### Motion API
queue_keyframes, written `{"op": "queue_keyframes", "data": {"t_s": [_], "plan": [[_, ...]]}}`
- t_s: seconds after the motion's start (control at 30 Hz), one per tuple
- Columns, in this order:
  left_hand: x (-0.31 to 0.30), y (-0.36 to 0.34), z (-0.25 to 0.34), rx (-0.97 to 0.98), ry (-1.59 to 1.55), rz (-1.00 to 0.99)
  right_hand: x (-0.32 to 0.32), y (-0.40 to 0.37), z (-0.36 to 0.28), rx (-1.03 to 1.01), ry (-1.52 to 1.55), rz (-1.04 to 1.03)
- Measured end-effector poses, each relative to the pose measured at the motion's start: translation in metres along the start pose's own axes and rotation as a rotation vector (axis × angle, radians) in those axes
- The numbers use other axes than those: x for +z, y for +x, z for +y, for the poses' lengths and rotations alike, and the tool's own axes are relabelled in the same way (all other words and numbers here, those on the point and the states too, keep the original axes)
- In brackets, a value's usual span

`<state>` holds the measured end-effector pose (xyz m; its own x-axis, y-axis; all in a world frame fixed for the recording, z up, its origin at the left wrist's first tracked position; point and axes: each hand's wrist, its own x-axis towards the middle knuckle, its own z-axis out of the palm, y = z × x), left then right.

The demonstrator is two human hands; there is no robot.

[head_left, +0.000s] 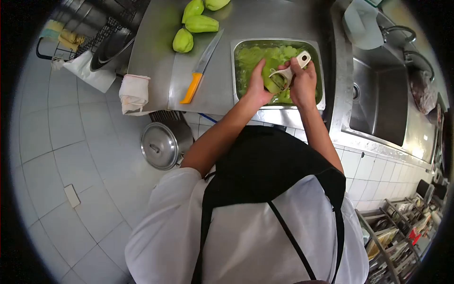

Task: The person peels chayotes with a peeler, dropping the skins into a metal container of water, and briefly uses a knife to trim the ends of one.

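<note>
Over a rectangular metal pan (234, 75), my left hand (258, 86) grips a pale green chayote (273, 85), partly hidden by my fingers. My right hand (303, 84) is closed around a white-handled vegetable peeler (303, 58), its head lying against the chayote. Green peelings (250, 56) fill much of the pan below. On the steel counter to the left lies a knife (191, 88) with a yellow-orange handle, its blade pointing away from me. Whole chayotes (202, 23) are grouped beyond the knife tip.
A deep sink (378, 94) with faucets is on the right. A folded white cloth (135, 93) hangs at the counter's left corner. Below it on the floor side stands a lidded metal pot (163, 146). A rack of utensils (402, 232) is at lower right.
</note>
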<state>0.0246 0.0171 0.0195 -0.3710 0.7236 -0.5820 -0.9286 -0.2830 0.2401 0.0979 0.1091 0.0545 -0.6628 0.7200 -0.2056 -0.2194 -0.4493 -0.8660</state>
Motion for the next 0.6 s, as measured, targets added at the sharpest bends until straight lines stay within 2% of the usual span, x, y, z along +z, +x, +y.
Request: {"op": "queue_keyframes", "data": {"t_s": [0.13, 0.23, 0.6], "plan": [[-0.007, 0.007, -0.002, -0.098, -0.032, 0.003, -0.004, 0.0, 0.0, 0.026, -0.017, 0.01], [-0.008, 0.01, -0.005, -0.025, 0.027, -0.043, -0.009, 0.004, 0.006, 0.0, -0.016, -0.004], [-0.02, 0.028, -0.008, -0.089, -0.027, -0.062, -0.012, 0.016, 0.008, -0.023, -0.019, 0.01]]}}
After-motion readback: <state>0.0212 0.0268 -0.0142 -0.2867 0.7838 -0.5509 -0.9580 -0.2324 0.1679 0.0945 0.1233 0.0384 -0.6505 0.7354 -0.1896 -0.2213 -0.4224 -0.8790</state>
